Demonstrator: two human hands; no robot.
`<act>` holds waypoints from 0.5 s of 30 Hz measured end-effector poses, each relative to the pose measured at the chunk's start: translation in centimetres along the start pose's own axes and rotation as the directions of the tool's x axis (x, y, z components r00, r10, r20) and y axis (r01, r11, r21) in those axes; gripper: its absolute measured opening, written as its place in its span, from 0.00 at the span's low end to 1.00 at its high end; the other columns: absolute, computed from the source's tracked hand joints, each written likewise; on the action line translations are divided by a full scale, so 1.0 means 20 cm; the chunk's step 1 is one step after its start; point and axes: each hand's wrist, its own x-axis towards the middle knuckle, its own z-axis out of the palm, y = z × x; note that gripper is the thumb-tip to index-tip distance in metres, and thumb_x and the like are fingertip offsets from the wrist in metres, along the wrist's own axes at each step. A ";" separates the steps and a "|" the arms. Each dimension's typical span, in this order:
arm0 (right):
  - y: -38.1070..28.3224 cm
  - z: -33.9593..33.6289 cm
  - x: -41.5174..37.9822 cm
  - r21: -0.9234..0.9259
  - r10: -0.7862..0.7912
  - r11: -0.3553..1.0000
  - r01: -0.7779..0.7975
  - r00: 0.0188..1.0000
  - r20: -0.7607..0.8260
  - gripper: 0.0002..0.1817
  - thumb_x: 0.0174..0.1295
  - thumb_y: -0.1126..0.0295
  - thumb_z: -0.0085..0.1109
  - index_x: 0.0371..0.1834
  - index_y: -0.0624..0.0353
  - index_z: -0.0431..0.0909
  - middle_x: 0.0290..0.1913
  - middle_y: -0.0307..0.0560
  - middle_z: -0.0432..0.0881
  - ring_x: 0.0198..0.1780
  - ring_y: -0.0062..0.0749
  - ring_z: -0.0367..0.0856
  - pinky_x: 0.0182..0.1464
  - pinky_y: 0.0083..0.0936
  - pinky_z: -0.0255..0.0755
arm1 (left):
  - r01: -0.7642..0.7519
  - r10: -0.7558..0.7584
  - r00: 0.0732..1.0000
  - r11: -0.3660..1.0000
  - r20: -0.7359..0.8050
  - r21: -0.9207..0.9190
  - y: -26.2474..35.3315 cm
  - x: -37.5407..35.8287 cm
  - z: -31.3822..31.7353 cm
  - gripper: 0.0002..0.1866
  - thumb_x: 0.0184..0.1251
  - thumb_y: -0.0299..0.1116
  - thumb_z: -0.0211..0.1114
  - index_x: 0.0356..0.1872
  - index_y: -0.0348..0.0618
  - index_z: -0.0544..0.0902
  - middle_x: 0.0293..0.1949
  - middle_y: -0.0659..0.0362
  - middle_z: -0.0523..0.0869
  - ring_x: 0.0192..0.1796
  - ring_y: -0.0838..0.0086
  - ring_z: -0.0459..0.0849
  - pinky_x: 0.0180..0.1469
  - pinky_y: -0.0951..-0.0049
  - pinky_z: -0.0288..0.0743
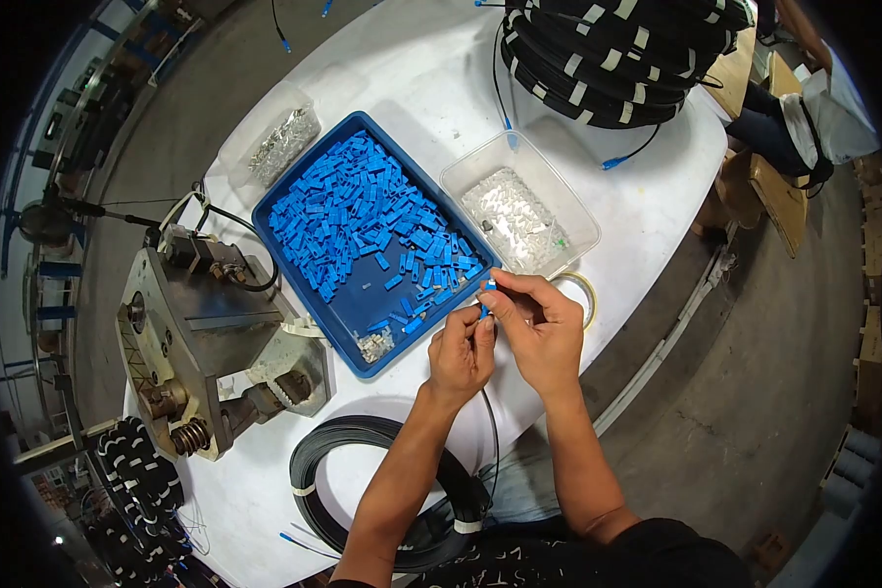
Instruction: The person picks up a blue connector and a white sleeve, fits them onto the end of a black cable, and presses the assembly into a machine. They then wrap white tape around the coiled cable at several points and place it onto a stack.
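A small blue fibre-optic cable connector [484, 310] is held upright between my two hands, over the right corner of the blue tray [390, 365]. My left hand [461, 355] is closed around its lower end, where a black cable [495, 431] comes out and hangs toward the coil of black cable [309, 495]. My right hand [544, 333] pinches its upper end with thumb and forefinger; a pale tip shows there, partly covered by the fingers. Many loose blue connector housings [353, 211] fill the tray, and small whitish pieces [374, 344] lie in its near corner.
A clear bin of small translucent parts [514, 220] stands beyond my hands, near a tape roll [590, 294]. Another clear bin [284, 142] sits at the back left. A metal press [206, 333] stands left, and stacked cable coils [617, 59] at the back. A person [833, 108] is at right.
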 end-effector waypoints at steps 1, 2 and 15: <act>0.00 0.00 0.00 0.007 -0.012 1.000 0.012 1.000 -0.010 0.14 0.60 0.76 0.69 0.49 0.70 0.83 0.40 0.51 0.88 0.38 0.23 0.86 0.43 0.18 0.80 | -0.011 0.011 1.000 1.000 -0.008 -0.003 0.00 0.01 0.00 0.05 0.72 0.22 0.60 0.41 0.33 0.72 0.20 0.59 0.78 0.20 0.81 0.75 0.21 0.79 0.67; -0.01 0.00 0.00 0.008 -0.013 1.000 0.013 1.000 -0.014 0.14 0.60 0.76 0.69 0.49 0.70 0.83 0.40 0.51 0.88 0.38 0.23 0.86 0.43 0.18 0.80 | -0.023 0.023 1.000 1.000 -0.016 -0.005 0.00 0.01 0.00 0.05 0.72 0.22 0.60 0.41 0.33 0.72 0.20 0.59 0.79 0.20 0.82 0.75 0.21 0.79 0.67; 0.04 0.11 -0.30 0.221 -0.009 0.975 0.026 0.997 -0.078 0.14 0.68 0.81 0.53 0.57 0.69 0.74 0.53 0.51 0.81 0.55 0.31 0.82 0.56 0.25 0.77 | 0.072 -0.109 0.978 0.977 -0.180 -0.200 0.10 0.02 -0.13 0.13 0.78 0.30 0.49 0.45 0.31 0.79 0.26 0.58 0.82 0.26 0.82 0.76 0.28 0.81 0.67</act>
